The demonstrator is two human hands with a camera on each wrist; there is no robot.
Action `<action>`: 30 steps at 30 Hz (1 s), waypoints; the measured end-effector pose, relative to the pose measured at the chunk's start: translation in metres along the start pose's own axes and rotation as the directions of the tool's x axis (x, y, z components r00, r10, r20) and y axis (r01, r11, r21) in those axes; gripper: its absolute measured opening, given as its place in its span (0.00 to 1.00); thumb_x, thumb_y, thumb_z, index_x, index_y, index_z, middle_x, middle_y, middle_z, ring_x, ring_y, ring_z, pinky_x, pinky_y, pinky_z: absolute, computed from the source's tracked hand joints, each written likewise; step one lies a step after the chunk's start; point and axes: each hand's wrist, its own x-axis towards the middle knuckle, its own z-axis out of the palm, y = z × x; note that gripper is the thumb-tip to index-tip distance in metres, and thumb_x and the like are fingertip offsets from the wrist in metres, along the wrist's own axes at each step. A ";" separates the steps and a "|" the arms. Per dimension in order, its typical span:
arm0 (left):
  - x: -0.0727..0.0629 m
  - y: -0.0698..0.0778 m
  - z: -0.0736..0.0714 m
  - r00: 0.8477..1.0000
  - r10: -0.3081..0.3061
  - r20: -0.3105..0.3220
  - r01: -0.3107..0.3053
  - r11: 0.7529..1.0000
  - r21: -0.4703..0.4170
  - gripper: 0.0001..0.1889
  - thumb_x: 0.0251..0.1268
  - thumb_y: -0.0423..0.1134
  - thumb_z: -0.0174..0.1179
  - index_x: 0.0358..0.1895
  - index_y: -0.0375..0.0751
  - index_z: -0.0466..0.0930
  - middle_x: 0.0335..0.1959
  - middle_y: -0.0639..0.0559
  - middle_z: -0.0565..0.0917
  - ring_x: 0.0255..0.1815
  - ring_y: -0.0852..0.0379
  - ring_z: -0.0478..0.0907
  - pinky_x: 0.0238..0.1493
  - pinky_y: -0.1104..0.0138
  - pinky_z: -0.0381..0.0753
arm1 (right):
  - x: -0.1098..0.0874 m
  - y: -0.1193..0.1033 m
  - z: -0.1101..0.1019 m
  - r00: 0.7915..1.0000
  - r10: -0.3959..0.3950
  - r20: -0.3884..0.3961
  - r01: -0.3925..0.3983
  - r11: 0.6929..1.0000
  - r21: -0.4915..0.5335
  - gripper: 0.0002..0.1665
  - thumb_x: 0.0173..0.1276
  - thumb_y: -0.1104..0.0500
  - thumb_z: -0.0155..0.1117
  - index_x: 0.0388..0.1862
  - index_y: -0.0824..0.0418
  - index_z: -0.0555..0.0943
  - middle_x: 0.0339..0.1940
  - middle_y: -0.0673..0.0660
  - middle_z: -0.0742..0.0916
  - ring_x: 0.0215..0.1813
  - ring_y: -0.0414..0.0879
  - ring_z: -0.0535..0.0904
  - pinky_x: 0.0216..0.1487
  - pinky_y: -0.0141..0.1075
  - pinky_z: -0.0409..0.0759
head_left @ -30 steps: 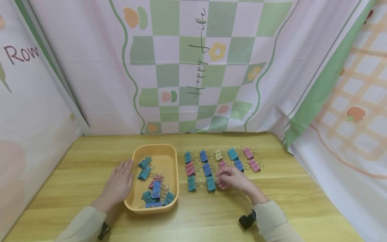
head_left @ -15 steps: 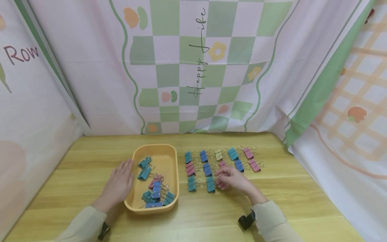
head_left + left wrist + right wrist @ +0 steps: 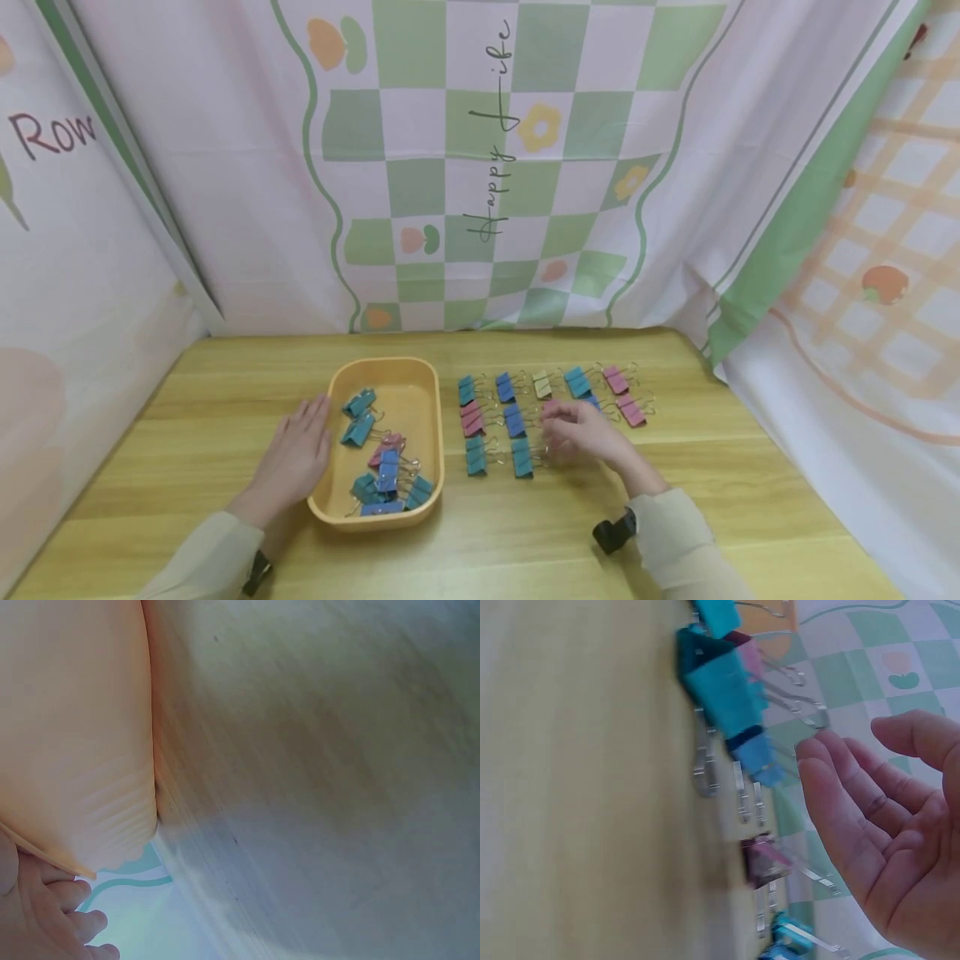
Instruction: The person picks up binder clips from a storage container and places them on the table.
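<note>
My left hand (image 3: 294, 454) rests along the left side of an orange-yellow tray (image 3: 437, 417), fingers near its rim. Several teal, blue and pink binder clips lie jumbled inside it, among them a blue binder clip (image 3: 388, 471). My right hand (image 3: 588, 435) hovers right of a teal binder clip (image 3: 522, 458), in front of the rows. In the right wrist view its fingers are loosely bent, thumb apart, holding nothing. It partly hides a pink binder clip (image 3: 551, 407) and a blue binder clip (image 3: 593, 402).
Right of the tray, binder clips lie in rows on the wooden table (image 3: 525, 542), including a yellow binder clip (image 3: 542, 384), a teal binder clip (image 3: 476, 457) and a pink binder clip (image 3: 632, 409). A patterned curtain (image 3: 480, 167) hangs behind the table.
My right hand has shifted slightly right and away from the teal clip in the front row, covering more of the blue clip behind. The left hand and tray have not moved.
</note>
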 end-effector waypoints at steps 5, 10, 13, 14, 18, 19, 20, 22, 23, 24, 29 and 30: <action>0.000 -0.001 0.000 1.000 0.003 0.000 -0.003 1.000 0.000 0.26 0.70 0.35 0.40 0.66 0.22 0.53 0.67 0.31 0.55 0.67 0.32 0.49 0.65 0.43 0.45 | 0.008 -0.015 -0.005 1.000 -0.015 0.003 0.015 1.000 0.003 0.22 0.69 0.61 0.53 0.52 0.79 0.69 0.39 0.72 0.81 0.37 0.61 0.80 0.37 0.48 0.82; 0.000 -0.002 0.001 1.000 0.001 -0.003 -0.001 1.000 -0.007 0.26 0.70 0.35 0.40 0.66 0.22 0.53 0.67 0.31 0.55 0.67 0.32 0.48 0.65 0.43 0.45 | 0.011 -0.045 -0.002 1.000 -0.024 0.016 0.024 1.000 -0.012 0.20 0.70 0.61 0.53 0.53 0.75 0.71 0.38 0.67 0.82 0.37 0.61 0.80 0.35 0.48 0.82; 0.000 -0.002 0.001 1.000 0.001 -0.003 -0.001 1.000 -0.007 0.26 0.70 0.35 0.41 0.66 0.22 0.53 0.67 0.31 0.55 0.67 0.32 0.49 0.65 0.43 0.46 | 0.015 -0.064 0.003 0.999 -0.031 0.030 0.032 0.999 -0.035 0.19 0.70 0.61 0.53 0.55 0.72 0.71 0.37 0.62 0.83 0.37 0.61 0.80 0.34 0.49 0.81; 0.000 -0.003 0.000 1.000 0.002 -0.004 -0.002 1.000 -0.007 0.26 0.70 0.35 0.41 0.66 0.22 0.53 0.67 0.30 0.55 0.67 0.32 0.49 0.65 0.43 0.46 | 0.017 -0.069 0.006 0.998 -0.043 0.038 0.045 0.998 -0.045 0.19 0.70 0.61 0.53 0.55 0.72 0.71 0.37 0.61 0.83 0.36 0.60 0.80 0.34 0.48 0.81; 0.000 -0.003 0.000 1.000 0.001 -0.002 -0.001 1.000 -0.008 0.26 0.71 0.35 0.40 0.66 0.23 0.53 0.67 0.31 0.55 0.67 0.32 0.48 0.65 0.42 0.46 | 0.033 -0.073 0.016 0.994 -0.093 0.065 0.097 0.993 -0.068 0.21 0.69 0.59 0.54 0.57 0.70 0.70 0.38 0.60 0.83 0.37 0.56 0.81 0.37 0.47 0.82; -0.001 -0.003 0.000 1.000 0.000 -0.001 0.000 1.000 -0.008 0.26 0.71 0.35 0.40 0.66 0.23 0.53 0.67 0.31 0.55 0.67 0.32 0.48 0.65 0.42 0.46 | 0.035 -0.076 0.020 0.992 -0.104 0.075 0.110 0.991 -0.073 0.22 0.69 0.58 0.55 0.57 0.69 0.70 0.38 0.59 0.83 0.36 0.56 0.81 0.36 0.45 0.82; -0.001 -0.003 0.000 1.000 0.000 0.000 0.000 1.000 -0.009 0.26 0.71 0.35 0.40 0.66 0.23 0.53 0.68 0.31 0.55 0.67 0.32 0.48 0.65 0.42 0.45 | 0.038 -0.079 0.023 0.990 -0.111 0.086 0.117 0.990 -0.072 0.22 0.69 0.58 0.56 0.57 0.69 0.70 0.38 0.60 0.83 0.36 0.57 0.81 0.36 0.45 0.82; -0.001 -0.003 0.000 1.000 -0.004 0.003 0.004 1.000 -0.010 0.26 0.71 0.35 0.40 0.66 0.23 0.52 0.68 0.31 0.54 0.67 0.32 0.48 0.65 0.42 0.45 | 0.044 -0.083 0.032 0.987 -0.118 0.107 0.127 0.989 -0.077 0.22 0.68 0.58 0.57 0.57 0.67 0.71 0.38 0.59 0.82 0.37 0.58 0.81 0.35 0.43 0.82; -0.001 -0.003 0.001 1.000 -0.004 0.003 0.004 1.000 -0.010 0.26 0.71 0.36 0.40 0.66 0.23 0.52 0.68 0.31 0.54 0.67 0.32 0.48 0.65 0.43 0.46 | 0.046 -0.086 0.036 0.985 -0.123 0.121 0.132 0.988 -0.075 0.22 0.68 0.58 0.57 0.57 0.67 0.71 0.38 0.59 0.82 0.36 0.57 0.81 0.35 0.43 0.82; -0.001 -0.003 0.001 1.000 -0.005 0.005 0.005 1.000 -0.009 0.26 0.71 0.36 0.40 0.67 0.23 0.52 0.68 0.31 0.54 0.67 0.32 0.48 0.65 0.43 0.45 | 0.048 -0.089 0.041 0.983 -0.122 0.133 0.132 0.989 -0.070 0.21 0.68 0.58 0.57 0.57 0.67 0.71 0.38 0.60 0.82 0.36 0.58 0.81 0.34 0.43 0.83; 0.000 -0.002 0.001 1.000 0.002 0.001 -0.002 1.000 -0.002 0.26 0.71 0.35 0.40 0.66 0.23 0.53 0.68 0.31 0.55 0.67 0.32 0.49 0.65 0.43 0.46 | 0.056 -0.098 0.061 0.971 -0.152 0.182 0.167 0.983 -0.071 0.20 0.68 0.60 0.56 0.55 0.67 0.72 0.41 0.61 0.81 0.34 0.51 0.81 0.33 0.41 0.83; 0.000 -0.002 0.001 1.000 0.004 0.000 -0.004 1.000 -0.001 0.26 0.71 0.35 0.40 0.66 0.23 0.53 0.68 0.31 0.55 0.67 0.32 0.49 0.65 0.43 0.46 | 0.057 -0.099 0.064 0.968 -0.162 0.190 0.177 0.982 -0.067 0.19 0.67 0.60 0.56 0.55 0.67 0.72 0.41 0.62 0.81 0.33 0.50 0.81 0.32 0.41 0.83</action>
